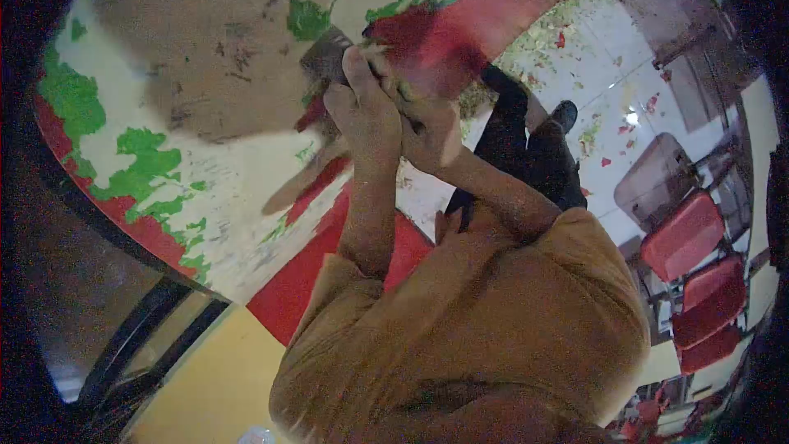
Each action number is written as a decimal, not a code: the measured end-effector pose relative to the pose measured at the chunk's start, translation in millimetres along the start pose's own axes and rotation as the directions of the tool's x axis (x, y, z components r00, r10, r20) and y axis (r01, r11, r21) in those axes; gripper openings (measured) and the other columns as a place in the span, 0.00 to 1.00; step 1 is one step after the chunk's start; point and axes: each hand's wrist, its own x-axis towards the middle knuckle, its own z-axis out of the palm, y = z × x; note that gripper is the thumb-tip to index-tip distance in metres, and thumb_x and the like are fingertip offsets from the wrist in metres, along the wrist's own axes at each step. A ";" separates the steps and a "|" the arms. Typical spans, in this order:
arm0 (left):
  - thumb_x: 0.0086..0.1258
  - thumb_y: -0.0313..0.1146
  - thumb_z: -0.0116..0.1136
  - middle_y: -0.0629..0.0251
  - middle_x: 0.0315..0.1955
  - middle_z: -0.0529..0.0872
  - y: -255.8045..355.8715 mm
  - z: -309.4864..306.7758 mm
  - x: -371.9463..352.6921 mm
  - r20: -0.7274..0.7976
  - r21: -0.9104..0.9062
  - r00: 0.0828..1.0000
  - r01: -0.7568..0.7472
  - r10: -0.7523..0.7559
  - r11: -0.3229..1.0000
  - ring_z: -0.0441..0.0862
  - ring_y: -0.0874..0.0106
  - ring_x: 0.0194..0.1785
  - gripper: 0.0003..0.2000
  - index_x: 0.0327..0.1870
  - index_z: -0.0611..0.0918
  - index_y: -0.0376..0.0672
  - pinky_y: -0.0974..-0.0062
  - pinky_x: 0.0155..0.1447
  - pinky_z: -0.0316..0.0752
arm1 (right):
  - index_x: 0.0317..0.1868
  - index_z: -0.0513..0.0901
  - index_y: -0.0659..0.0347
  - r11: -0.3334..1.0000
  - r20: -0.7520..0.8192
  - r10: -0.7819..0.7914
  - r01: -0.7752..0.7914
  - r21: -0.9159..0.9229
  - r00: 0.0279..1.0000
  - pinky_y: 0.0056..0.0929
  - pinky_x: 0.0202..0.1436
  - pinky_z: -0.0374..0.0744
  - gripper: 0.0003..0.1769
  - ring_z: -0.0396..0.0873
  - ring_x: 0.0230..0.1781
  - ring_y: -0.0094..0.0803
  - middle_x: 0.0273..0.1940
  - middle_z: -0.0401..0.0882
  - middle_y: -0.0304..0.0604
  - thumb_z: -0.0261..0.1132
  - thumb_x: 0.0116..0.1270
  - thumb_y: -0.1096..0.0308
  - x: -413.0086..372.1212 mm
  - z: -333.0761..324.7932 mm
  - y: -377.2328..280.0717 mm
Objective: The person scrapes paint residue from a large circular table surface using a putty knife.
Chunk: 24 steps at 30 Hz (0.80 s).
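Note:
In the head view a dark, flat-bladed scraper (327, 56) rests against a pale surface (271, 160) with ragged green and red paint patches. My left hand (366, 111) is closed on it, thumb stretched along the blade. Just beside it, my right hand (431, 127) is closed too, its fingers curled behind the blade where a handle would be; the handle itself is hidden. The two hands touch. Green paint (308, 20) clings to the surface next to the blade, and a shadow falls across the upper part.
Pale and red flakes (542, 45) litter the white tiled floor (612, 90) at right. Red chairs (682, 234) stand along the right side. My dark-trousered leg (501, 131) is below my right arm. A dark edge (123, 230) borders the painted surface.

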 end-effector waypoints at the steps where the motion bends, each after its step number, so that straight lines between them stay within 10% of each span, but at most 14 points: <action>1: 0.74 0.42 0.44 0.69 0.16 0.71 -0.4 -0.8 -2.9 0.009 -0.006 1.000 0.004 -0.003 1.000 0.67 0.76 0.20 0.19 0.25 0.74 0.38 0.77 0.26 0.63 | 0.40 0.82 0.62 0.999 -0.033 -0.053 0.053 0.011 0.998 0.33 0.29 0.75 0.10 0.80 0.25 0.42 0.30 0.79 0.50 0.62 0.57 0.71 0.8 1.5 -1.3; 3: 0.73 0.42 0.45 0.70 0.16 0.71 -8.7 -4.3 -9.5 0.088 -0.387 0.956 0.291 -0.279 0.875 0.67 0.76 0.20 0.18 0.27 0.75 0.38 0.77 0.26 0.64 | 0.43 0.81 0.62 0.991 -0.101 -0.132 0.135 0.019 0.986 0.33 0.32 0.75 0.12 0.80 0.30 0.43 0.34 0.79 0.51 0.61 0.57 0.71 4.4 7.4 -10.1; 6: 0.72 0.43 0.46 0.65 0.21 0.74 -14.8 -4.6 6.5 -0.045 0.127 0.978 -0.196 0.203 0.972 0.70 0.73 0.24 0.17 0.30 0.75 0.37 0.75 0.28 0.66 | 0.52 0.76 0.59 0.999 0.031 -0.038 0.039 -0.013 0.999 0.36 0.43 0.74 0.19 0.78 0.41 0.43 0.46 0.76 0.52 0.60 0.59 0.68 18.1 -4.2 -21.2; 9: 0.72 0.45 0.47 0.59 0.28 0.76 -29.8 -10.1 11.8 0.000 0.727 0.735 -0.465 0.678 0.505 0.72 0.70 0.29 0.18 0.32 0.75 0.36 0.73 0.30 0.67 | 0.57 0.73 0.55 0.987 0.280 0.162 -0.150 -0.063 0.946 0.37 0.48 0.73 0.23 0.76 0.44 0.41 0.49 0.74 0.51 0.59 0.59 0.64 18.6 -13.8 -31.5; 11: 0.72 0.45 0.47 0.58 0.27 0.76 -29.7 -9.7 2.2 -0.003 -0.013 1.000 0.002 -0.002 1.000 0.72 0.69 0.30 0.19 0.32 0.76 0.35 0.73 0.31 0.68 | 0.46 0.79 0.61 0.994 0.069 -0.050 0.057 -0.095 0.996 0.34 0.34 0.74 0.15 0.77 0.29 0.42 0.35 0.76 0.54 0.59 0.57 0.71 9.5 -4.6 -12.7; 12: 0.72 0.46 0.47 0.58 0.27 0.75 -30.0 -4.1 -2.4 0.231 -0.356 0.921 0.379 -0.313 0.854 0.72 0.68 0.30 0.19 0.32 0.76 0.35 0.74 0.32 0.68 | 0.43 0.81 0.63 0.986 -0.015 -0.121 0.119 -0.121 0.992 0.33 0.29 0.74 0.13 0.77 0.23 0.42 0.29 0.76 0.55 0.59 0.57 0.73 13.7 -6.0 -7.8; 15: 0.73 0.46 0.45 0.64 0.20 0.74 -1.4 -1.5 2.8 0.030 0.177 0.999 0.037 -0.043 0.984 0.70 0.73 0.23 0.19 0.29 0.75 0.37 0.77 0.29 0.67 | 0.41 0.82 0.62 0.999 -0.017 0.003 -0.003 -0.035 1.000 0.33 0.27 0.74 0.11 0.73 0.19 0.41 0.26 0.75 0.55 0.58 0.58 0.72 -3.8 0.7 -8.3; 19: 0.73 0.42 0.46 0.68 0.17 0.72 11.1 3.2 -9.6 0.128 -0.453 0.936 0.350 -0.329 0.820 0.68 0.78 0.21 0.18 0.21 0.70 0.43 0.76 0.25 0.64 | 0.40 0.81 0.62 1.000 -0.017 -0.014 0.014 -0.008 1.000 0.33 0.27 0.74 0.10 0.74 0.20 0.41 0.27 0.75 0.56 0.60 0.58 0.72 4.7 -12.4 -13.8; 24: 0.73 0.40 0.47 0.70 0.16 0.70 -9.7 10.1 9.0 0.039 -0.386 0.997 0.077 -0.068 0.919 0.68 0.78 0.21 0.17 0.22 0.70 0.42 0.77 0.24 0.65 | 0.39 0.80 0.64 0.994 0.041 -0.020 0.024 -0.104 0.999 0.35 0.29 0.75 0.09 0.77 0.22 0.40 0.27 0.76 0.58 0.60 0.59 0.71 7.5 -9.7 -5.1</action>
